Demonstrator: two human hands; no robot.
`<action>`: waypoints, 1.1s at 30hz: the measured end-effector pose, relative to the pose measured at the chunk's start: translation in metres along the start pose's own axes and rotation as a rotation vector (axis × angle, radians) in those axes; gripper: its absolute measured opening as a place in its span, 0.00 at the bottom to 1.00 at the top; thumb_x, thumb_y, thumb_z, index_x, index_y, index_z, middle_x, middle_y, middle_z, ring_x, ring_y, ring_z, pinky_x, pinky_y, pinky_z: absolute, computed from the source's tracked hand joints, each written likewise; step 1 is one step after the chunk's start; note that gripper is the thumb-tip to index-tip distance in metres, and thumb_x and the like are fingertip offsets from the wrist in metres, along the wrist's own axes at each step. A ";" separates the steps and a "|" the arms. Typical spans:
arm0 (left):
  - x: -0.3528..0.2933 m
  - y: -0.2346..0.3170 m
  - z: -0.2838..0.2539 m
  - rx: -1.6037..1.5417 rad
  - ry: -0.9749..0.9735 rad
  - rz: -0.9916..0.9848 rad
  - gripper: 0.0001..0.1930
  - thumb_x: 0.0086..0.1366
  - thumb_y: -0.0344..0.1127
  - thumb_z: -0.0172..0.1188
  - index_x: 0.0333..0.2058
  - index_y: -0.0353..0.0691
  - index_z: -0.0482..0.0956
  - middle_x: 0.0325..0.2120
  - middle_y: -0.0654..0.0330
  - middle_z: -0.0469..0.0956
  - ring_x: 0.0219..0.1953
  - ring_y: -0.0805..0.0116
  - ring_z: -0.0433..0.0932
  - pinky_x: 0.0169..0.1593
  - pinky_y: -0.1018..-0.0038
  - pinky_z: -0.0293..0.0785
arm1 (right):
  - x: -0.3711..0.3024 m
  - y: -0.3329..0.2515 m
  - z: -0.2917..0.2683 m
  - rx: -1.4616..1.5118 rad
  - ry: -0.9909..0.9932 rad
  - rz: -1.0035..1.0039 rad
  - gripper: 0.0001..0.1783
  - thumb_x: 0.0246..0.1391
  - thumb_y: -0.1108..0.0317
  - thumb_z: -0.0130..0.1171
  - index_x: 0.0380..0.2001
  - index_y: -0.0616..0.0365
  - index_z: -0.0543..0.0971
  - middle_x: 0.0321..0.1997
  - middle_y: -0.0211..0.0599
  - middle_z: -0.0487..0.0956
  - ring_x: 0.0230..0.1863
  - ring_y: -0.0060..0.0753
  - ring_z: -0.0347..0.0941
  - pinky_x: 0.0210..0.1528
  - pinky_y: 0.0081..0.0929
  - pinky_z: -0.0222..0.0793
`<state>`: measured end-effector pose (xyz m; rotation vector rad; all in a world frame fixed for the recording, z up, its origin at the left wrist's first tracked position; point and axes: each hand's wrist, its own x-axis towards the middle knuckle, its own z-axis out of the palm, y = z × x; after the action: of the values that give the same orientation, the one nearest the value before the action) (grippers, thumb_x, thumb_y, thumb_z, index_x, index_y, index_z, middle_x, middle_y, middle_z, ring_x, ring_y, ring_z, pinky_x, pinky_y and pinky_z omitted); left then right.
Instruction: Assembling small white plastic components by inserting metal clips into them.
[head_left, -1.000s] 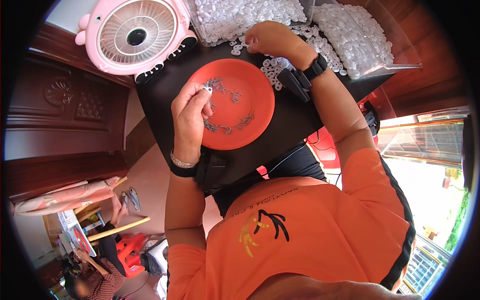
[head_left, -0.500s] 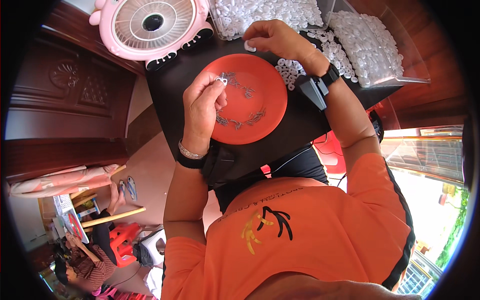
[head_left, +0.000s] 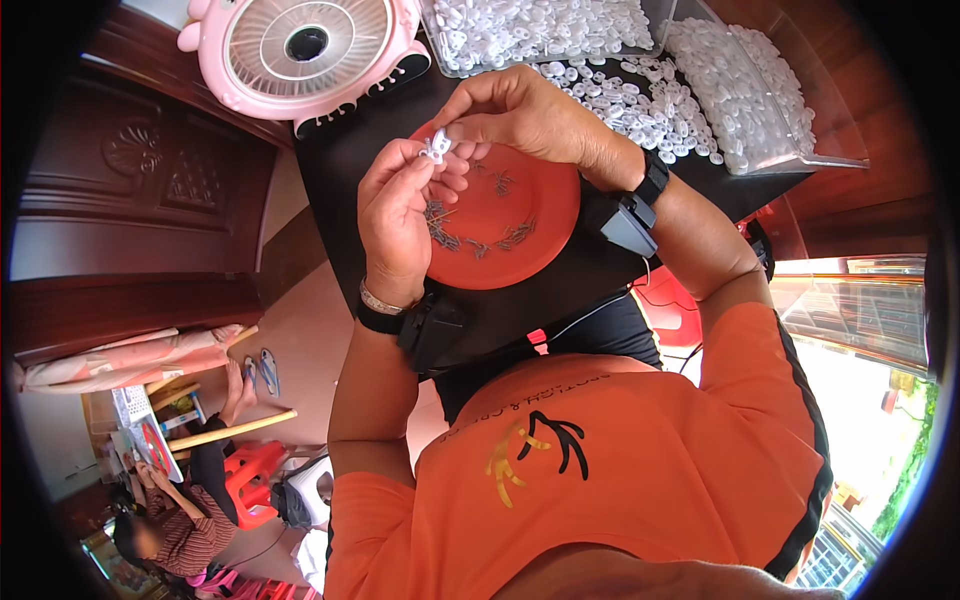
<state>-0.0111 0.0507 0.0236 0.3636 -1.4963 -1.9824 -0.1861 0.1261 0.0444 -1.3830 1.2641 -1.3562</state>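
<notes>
Dark table (head_left: pixel 330 205) indoors. Put the clock's centre on the orange-red plate (head_left: pixel 500 268): pink fan (head_left: pixel 225 85) at 10, loose white pieces (head_left: pixel 670 110) at 1-2. The small white plastic bits (head_left: pixel 440 143) are at 11, above the plate's rim. Left hand (head_left: pixel 397 215) and right hand (head_left: pixel 535 115) both have thumb and finger pinched on them; can't tell exactly who's got which bit. I'd guess they're light, stiff, a bit slick, hard to break, so grip the outer edges. Table edges sit at 9 and 6; bare tabletop at 4.
</notes>
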 end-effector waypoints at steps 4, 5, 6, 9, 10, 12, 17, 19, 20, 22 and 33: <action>0.000 -0.001 -0.002 -0.011 0.003 -0.007 0.09 0.63 0.34 0.47 0.32 0.34 0.72 0.28 0.56 0.78 0.28 0.72 0.74 0.33 0.79 0.67 | 0.000 0.001 -0.002 0.023 -0.019 0.008 0.09 0.52 0.70 0.60 0.35 0.64 0.81 0.27 0.30 0.80 0.29 0.18 0.75 0.33 0.17 0.72; 0.000 -0.001 -0.002 -0.012 0.010 -0.009 0.09 0.63 0.34 0.47 0.32 0.34 0.72 0.28 0.56 0.78 0.28 0.72 0.74 0.33 0.79 0.67 | 0.000 0.001 -0.002 -0.025 -0.026 -0.003 0.09 0.52 0.70 0.60 0.34 0.64 0.81 0.27 0.30 0.80 0.29 0.18 0.74 0.33 0.17 0.72; 0.000 0.000 -0.001 -0.012 0.009 -0.009 0.09 0.63 0.34 0.47 0.32 0.34 0.72 0.28 0.56 0.78 0.28 0.72 0.74 0.33 0.79 0.67 | 0.000 0.000 -0.003 -0.073 -0.033 -0.013 0.08 0.52 0.70 0.60 0.33 0.64 0.81 0.27 0.30 0.79 0.29 0.17 0.74 0.33 0.17 0.72; -0.001 0.001 0.001 0.021 0.017 -0.008 0.08 0.63 0.33 0.47 0.31 0.34 0.72 0.27 0.57 0.77 0.27 0.72 0.74 0.33 0.79 0.67 | 0.000 0.000 -0.004 -0.066 -0.044 0.030 0.08 0.52 0.69 0.60 0.33 0.63 0.80 0.27 0.30 0.79 0.28 0.17 0.74 0.31 0.16 0.72; -0.002 0.002 0.003 0.036 0.024 0.000 0.08 0.62 0.33 0.48 0.30 0.35 0.72 0.25 0.58 0.77 0.26 0.73 0.73 0.31 0.80 0.66 | 0.000 0.000 -0.004 -0.066 -0.043 0.029 0.08 0.52 0.69 0.60 0.33 0.63 0.80 0.27 0.30 0.79 0.28 0.17 0.74 0.31 0.16 0.72; -0.003 0.002 0.003 0.051 0.030 0.008 0.08 0.62 0.33 0.48 0.29 0.35 0.72 0.24 0.59 0.76 0.25 0.75 0.73 0.30 0.81 0.66 | 0.002 0.001 -0.004 0.065 0.056 0.084 0.09 0.52 0.69 0.61 0.34 0.63 0.80 0.27 0.29 0.79 0.28 0.18 0.74 0.31 0.16 0.72; -0.004 0.002 0.002 0.198 0.030 -0.037 0.08 0.63 0.34 0.46 0.30 0.37 0.71 0.22 0.62 0.74 0.24 0.76 0.70 0.28 0.81 0.60 | 0.001 0.000 -0.008 0.180 0.056 0.111 0.10 0.52 0.69 0.60 0.36 0.63 0.79 0.29 0.30 0.80 0.28 0.17 0.74 0.31 0.15 0.72; -0.003 0.002 0.004 0.161 0.048 -0.010 0.08 0.63 0.33 0.48 0.29 0.36 0.72 0.21 0.62 0.74 0.23 0.77 0.71 0.28 0.82 0.62 | 0.000 0.001 -0.009 0.021 0.050 0.029 0.10 0.52 0.70 0.60 0.36 0.63 0.80 0.28 0.29 0.80 0.28 0.16 0.72 0.32 0.15 0.70; -0.002 0.001 0.004 0.125 0.067 0.019 0.08 0.62 0.33 0.49 0.28 0.36 0.72 0.21 0.62 0.75 0.22 0.77 0.72 0.27 0.83 0.64 | -0.001 0.000 -0.009 0.021 0.052 0.030 0.10 0.52 0.70 0.60 0.36 0.63 0.80 0.28 0.29 0.80 0.28 0.16 0.72 0.32 0.15 0.70; -0.002 0.001 0.004 0.112 0.058 0.011 0.08 0.62 0.33 0.49 0.28 0.35 0.73 0.22 0.61 0.76 0.23 0.76 0.73 0.28 0.83 0.65 | -0.001 -0.004 -0.006 -0.076 -0.037 0.031 0.09 0.51 0.71 0.59 0.35 0.64 0.80 0.27 0.29 0.79 0.27 0.15 0.70 0.32 0.16 0.68; -0.002 0.001 0.006 -0.014 0.021 0.018 0.08 0.61 0.32 0.49 0.30 0.33 0.73 0.26 0.57 0.78 0.30 0.71 0.76 0.34 0.78 0.68 | 0.000 0.008 0.004 0.149 -0.048 0.035 0.09 0.54 0.74 0.57 0.39 0.59 0.80 0.32 0.26 0.79 0.30 0.15 0.71 0.35 0.15 0.68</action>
<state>-0.0128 0.0559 0.0264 0.3623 -1.4667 -1.9682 -0.1827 0.1242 0.0359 -1.2777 1.1275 -1.3571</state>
